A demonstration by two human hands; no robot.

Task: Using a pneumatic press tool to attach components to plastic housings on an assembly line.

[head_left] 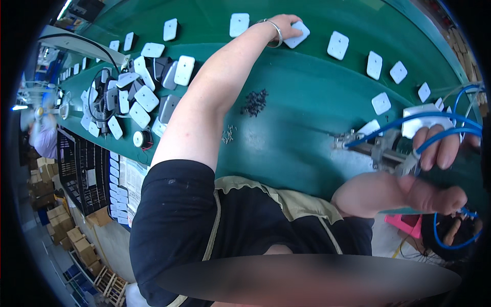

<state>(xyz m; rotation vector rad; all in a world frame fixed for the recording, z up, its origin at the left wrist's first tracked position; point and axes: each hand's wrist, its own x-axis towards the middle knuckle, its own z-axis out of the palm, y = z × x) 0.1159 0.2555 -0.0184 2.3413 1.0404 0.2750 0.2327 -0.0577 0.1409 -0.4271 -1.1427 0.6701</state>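
Observation:
My left arm stretches forward across the green bench. The left hand [287, 26], a bangle at its wrist, is closed on a white rounded rectangular case [298, 36] in the far lane. To the right, my right hand [434, 197] is smeared by motion beside a metal clamp-like fixture [381, 151] with blue air hoses. Its grip cannot be made out. Just beyond it are fingers [436, 149] whose owner I cannot tell. They are near a white case [422, 115]. A pile of small black parts [254, 102] and a few small metallic screws [228, 134] lie mid-bench.
More white cases [338, 45] stand spaced along the far lane. A heap of white and dark cases [146, 97] fills the left, beside a round wired part [142, 138]. Black crates [79, 174] and cardboard boxes [82, 245] stand at left; a pink stool [404, 223] is at right.

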